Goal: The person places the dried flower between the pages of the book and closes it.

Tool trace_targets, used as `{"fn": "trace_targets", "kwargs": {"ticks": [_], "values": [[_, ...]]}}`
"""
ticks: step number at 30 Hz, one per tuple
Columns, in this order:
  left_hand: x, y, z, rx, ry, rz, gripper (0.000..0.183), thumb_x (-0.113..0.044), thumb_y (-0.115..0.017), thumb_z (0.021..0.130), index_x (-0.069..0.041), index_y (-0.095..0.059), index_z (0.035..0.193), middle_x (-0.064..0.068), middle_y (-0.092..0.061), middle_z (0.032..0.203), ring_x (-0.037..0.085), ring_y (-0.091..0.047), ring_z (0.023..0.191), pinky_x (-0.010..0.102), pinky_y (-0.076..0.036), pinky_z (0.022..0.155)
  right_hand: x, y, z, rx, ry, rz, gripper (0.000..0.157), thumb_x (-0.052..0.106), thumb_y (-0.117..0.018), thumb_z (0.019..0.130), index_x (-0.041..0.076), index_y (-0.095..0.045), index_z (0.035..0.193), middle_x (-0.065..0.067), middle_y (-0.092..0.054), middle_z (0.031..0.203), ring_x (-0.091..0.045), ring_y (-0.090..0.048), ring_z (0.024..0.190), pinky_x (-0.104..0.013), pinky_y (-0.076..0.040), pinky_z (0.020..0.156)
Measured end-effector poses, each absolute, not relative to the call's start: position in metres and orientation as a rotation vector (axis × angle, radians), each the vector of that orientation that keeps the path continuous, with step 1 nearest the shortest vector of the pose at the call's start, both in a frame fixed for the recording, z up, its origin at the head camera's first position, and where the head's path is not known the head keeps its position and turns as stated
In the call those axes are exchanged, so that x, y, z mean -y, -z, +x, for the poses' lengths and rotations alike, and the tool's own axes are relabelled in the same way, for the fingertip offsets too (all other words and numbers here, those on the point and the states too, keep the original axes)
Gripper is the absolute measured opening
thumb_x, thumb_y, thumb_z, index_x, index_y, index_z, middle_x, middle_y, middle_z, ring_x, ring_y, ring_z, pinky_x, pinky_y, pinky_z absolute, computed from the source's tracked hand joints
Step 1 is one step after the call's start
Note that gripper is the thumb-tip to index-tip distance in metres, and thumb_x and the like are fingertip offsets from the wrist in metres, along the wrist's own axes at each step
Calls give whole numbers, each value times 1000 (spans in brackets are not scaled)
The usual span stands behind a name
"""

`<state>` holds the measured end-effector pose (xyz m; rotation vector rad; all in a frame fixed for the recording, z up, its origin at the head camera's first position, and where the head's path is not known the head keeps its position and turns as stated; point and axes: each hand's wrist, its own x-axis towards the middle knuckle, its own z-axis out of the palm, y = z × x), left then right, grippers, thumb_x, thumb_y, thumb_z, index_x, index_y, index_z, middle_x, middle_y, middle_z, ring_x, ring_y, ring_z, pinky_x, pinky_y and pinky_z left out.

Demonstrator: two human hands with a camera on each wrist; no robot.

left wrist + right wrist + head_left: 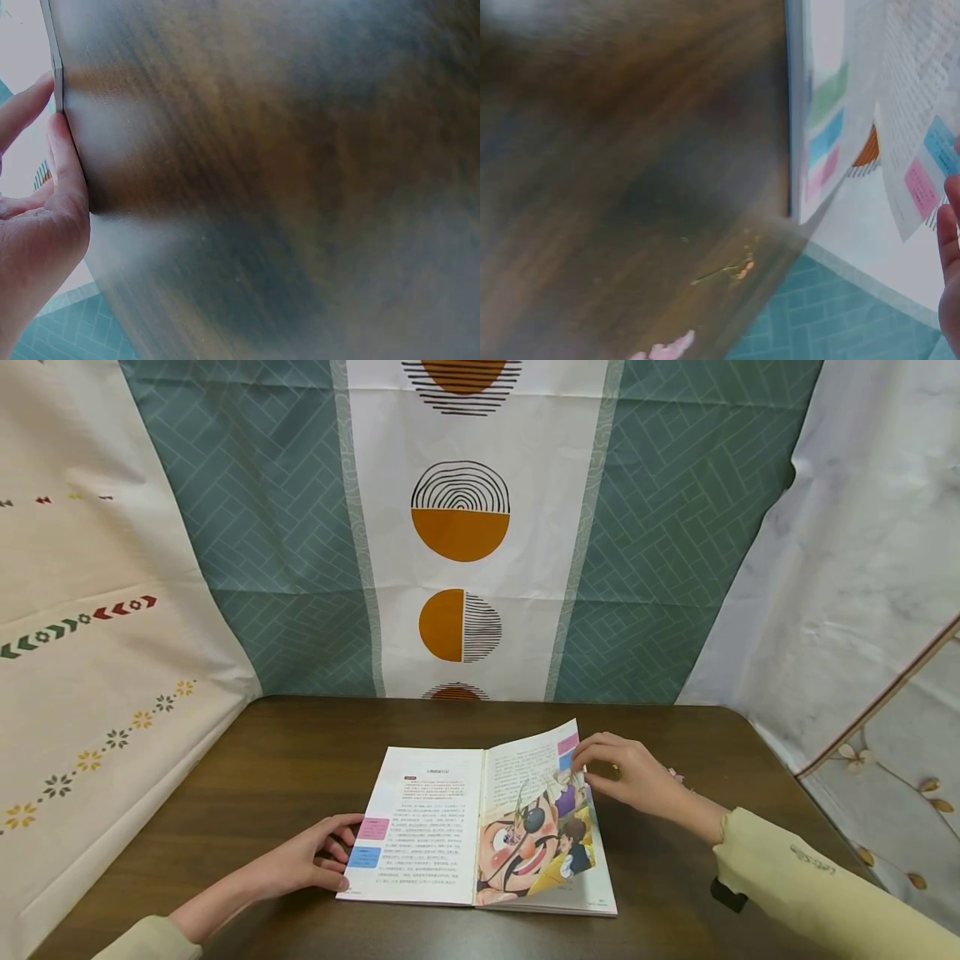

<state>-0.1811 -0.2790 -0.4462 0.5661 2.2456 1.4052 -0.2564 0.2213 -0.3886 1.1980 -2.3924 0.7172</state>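
Observation:
An open book with printed text and pink and blue margin boxes lies flat on the brown table. Fingers of my left hand rest at its left edge, thumb near the lower left corner; the left wrist view shows the same left hand touching that edge. My right hand pinches the outer upper edge of one raised page, which curves up from the right side. Below the text, a colourful cartoon picture shows. In the right wrist view the lifted page stands apart from the pages underneath.
The wooden table stretches around the book. A patterned cloth hangs behind it, with further cloths at left and right. Small pink flowers and a thin orange sprig lie beyond the book's right side.

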Motion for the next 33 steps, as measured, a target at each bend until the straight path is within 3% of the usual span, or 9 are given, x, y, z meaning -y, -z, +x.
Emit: {"fn": "trace_targets", "kwargs": {"ticks": [7,13,18,28,33], "values": [[279,447,-181,-2245,-1413,567,86,-6,-76,82,11,-24,148,21,-42,119,8,-50,94,19,-50,79,-208,378,-266,2342,-766,1262,26,1,-79,79,17,-71,98,1,-70,104,-10,-62,98,-36,-58,80],[279,446,-180,-2249,-1409,564,86,-6,-76,82,11,-24,148,20,-41,119,10,-49,94,19,-49,79,-193,368,-275,2283,-813,1338,27,-3,-76,81,15,-68,98,-1,-68,102,-13,-62,91,-21,-53,71],[279,446,-180,-2257,-1406,575,86,-6,-77,82,11,-25,148,21,-41,119,9,-50,94,19,-50,79,-178,358,-282,2262,-839,1366,24,-5,-73,82,14,-67,97,1,-67,99,-10,-59,80,-21,-53,68],[278,445,-179,-2262,-1404,578,85,-6,-77,81,10,-26,147,21,-41,118,9,-49,94,19,-49,79,-140,341,-291,2200,-818,1463,18,-2,-74,84,10,-67,96,0,-67,100,-9,-63,87,-22,-56,74],[278,445,-180,-2261,-1401,574,85,-5,-77,81,11,-25,147,20,-41,118,9,-49,94,19,-49,79,-119,335,-293,2211,-834,1479,15,1,-74,85,10,-69,96,-1,-67,100,-12,-63,90,-29,-57,76]]}}
